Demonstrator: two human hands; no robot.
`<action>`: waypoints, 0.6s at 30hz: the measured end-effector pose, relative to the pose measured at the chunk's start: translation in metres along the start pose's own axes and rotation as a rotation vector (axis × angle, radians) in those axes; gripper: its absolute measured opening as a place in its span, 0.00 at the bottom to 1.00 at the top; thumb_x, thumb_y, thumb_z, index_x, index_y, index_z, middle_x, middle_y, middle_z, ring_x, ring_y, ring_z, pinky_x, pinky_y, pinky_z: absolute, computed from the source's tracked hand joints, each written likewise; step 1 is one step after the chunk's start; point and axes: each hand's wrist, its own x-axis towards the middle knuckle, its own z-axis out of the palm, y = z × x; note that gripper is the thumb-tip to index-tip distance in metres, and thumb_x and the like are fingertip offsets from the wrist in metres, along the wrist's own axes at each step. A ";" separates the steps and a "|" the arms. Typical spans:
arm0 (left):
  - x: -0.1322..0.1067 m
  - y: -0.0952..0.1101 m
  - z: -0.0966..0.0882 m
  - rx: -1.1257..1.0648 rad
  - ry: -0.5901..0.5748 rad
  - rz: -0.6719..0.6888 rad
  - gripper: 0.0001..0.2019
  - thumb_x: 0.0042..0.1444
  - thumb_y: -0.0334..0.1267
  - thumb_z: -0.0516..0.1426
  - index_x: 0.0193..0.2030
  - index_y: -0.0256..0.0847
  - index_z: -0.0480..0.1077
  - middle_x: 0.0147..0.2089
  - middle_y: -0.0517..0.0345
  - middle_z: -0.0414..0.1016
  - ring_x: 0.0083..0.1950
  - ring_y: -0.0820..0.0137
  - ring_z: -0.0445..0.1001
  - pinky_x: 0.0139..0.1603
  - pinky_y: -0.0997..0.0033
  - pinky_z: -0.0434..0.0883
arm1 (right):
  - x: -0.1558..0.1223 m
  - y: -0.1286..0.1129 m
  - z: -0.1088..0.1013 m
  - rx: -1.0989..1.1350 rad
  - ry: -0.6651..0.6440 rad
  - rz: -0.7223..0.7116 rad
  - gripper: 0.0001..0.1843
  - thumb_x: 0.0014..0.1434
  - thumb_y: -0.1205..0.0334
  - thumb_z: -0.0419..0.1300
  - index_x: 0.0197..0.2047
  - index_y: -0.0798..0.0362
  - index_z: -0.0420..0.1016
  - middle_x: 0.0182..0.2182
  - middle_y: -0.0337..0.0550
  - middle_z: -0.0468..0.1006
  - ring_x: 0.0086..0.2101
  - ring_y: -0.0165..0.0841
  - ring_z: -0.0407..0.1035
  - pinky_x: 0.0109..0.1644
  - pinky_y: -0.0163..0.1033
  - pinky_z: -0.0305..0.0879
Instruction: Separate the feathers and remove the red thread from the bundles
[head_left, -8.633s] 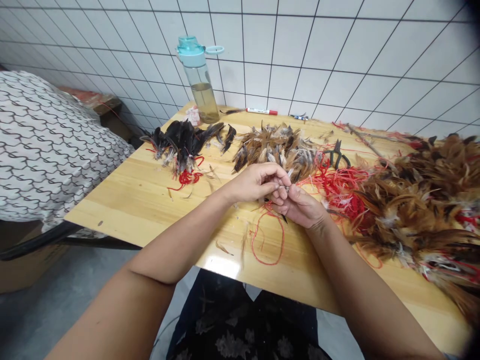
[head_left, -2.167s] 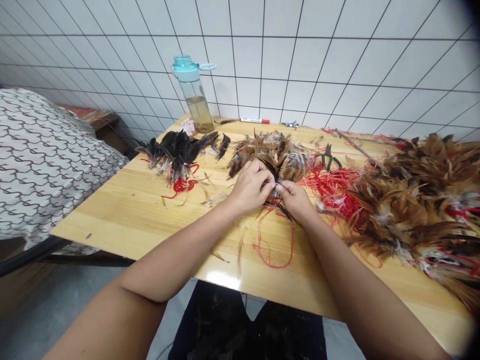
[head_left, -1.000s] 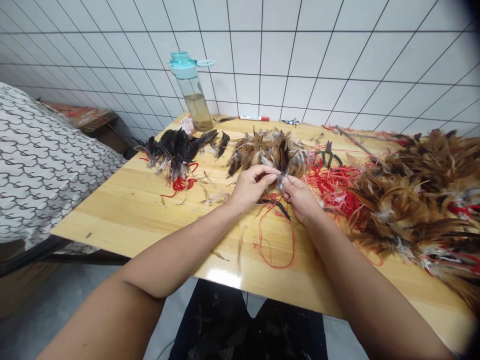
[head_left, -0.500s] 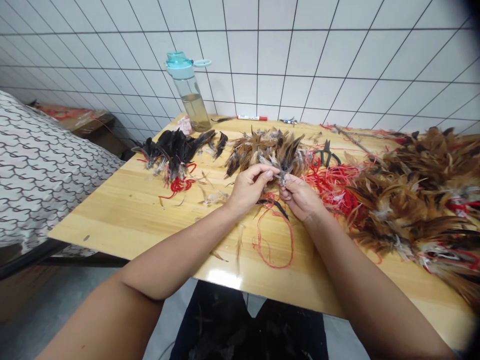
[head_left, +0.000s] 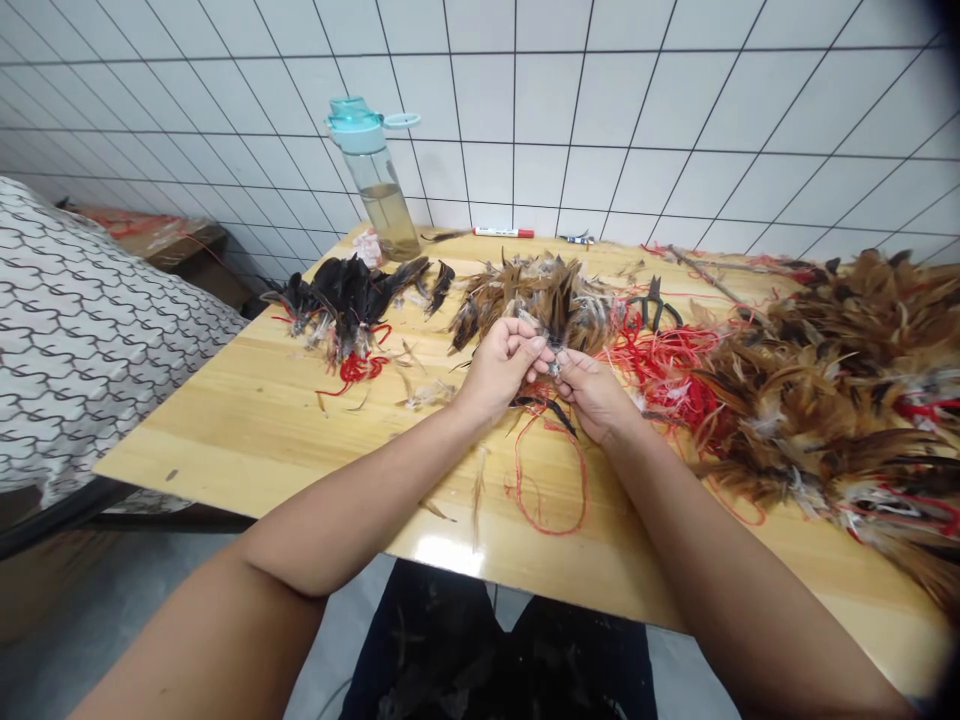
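Observation:
Near the middle of the table my left hand [head_left: 501, 368] and my right hand [head_left: 592, 388] meet at the base of a small brown feather bunch [head_left: 556, 325]. The fingers of my right hand are closed around its pale, fluffy lower end. My left thumb and fingertips pinch beside that same end; finer detail there is hidden. Behind the held bunch lies a row of brown feathers [head_left: 495, 290], so their tips overlap in view. A thin red string [head_left: 584, 490] forms a loop on the table below my hands, with a dark feather [head_left: 561, 414] at its top.
Black feathers [head_left: 349, 300] with red string lie left. On the right are tangled red string [head_left: 675, 375], pliers [head_left: 655, 305] and a large brown feather pile [head_left: 825, 390]. A water bottle [head_left: 386, 205] and a red-and-white marker [head_left: 502, 233] stand and lie along the tiled wall.
My hands have drawn closer together, and the right one has shifted slightly left with the feather bunch. My left fingers, stretched across the bunch before, are now more curled at its base.

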 end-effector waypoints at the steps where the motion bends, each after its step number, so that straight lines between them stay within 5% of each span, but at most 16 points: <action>1: 0.000 0.000 0.000 -0.012 0.012 -0.011 0.14 0.54 0.38 0.62 0.36 0.40 0.58 0.26 0.64 0.73 0.25 0.80 0.69 0.23 0.82 0.62 | 0.000 0.000 0.001 0.001 -0.011 0.001 0.21 0.43 0.43 0.67 0.27 0.52 0.70 0.21 0.35 0.64 0.22 0.25 0.48 0.25 0.34 0.46; 11: -0.001 0.005 -0.007 0.112 -0.074 -0.046 0.04 0.51 0.30 0.59 0.34 0.36 0.67 0.26 0.63 0.69 0.26 0.81 0.65 0.29 0.80 0.62 | -0.001 0.002 0.004 -0.076 -0.055 -0.007 0.25 0.42 0.39 0.66 0.27 0.54 0.69 0.21 0.33 0.63 0.23 0.24 0.51 0.27 0.33 0.48; 18: 0.001 0.016 -0.013 0.187 -0.172 -0.081 0.10 0.44 0.26 0.61 0.36 0.34 0.72 0.31 0.59 0.73 0.32 0.77 0.71 0.37 0.76 0.67 | 0.001 0.005 0.004 -0.203 -0.030 -0.016 0.27 0.42 0.36 0.64 0.22 0.52 0.63 0.17 0.30 0.57 0.21 0.24 0.49 0.26 0.34 0.47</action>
